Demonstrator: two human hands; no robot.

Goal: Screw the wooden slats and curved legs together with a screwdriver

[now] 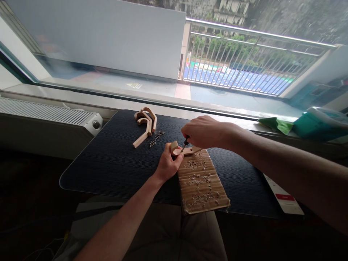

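My left hand point(169, 164) is closed around the curved end of a light wooden hook point(187, 150), its thumb pressed along the near side. Above it, my right hand point(199, 131) grips the dark handle of a screwdriver point(186, 141), whose shaft slants down to the hook beside my left thumb. The tip and any screw under it are too small to make out. Beneath the hook lies a worn piece of corrugated cardboard point(202, 181) full of punched holes. Left of my hands, several screws point(156, 139) lie near more wooden hooks point(146, 125).
The dark table point(108, 163) stands against a window sill. To the left is a white radiator point(54, 112). A green cloth point(276, 124) and a teal container point(322, 123) sit on the sill at right. A white and red box point(284, 197) lies under my right forearm.
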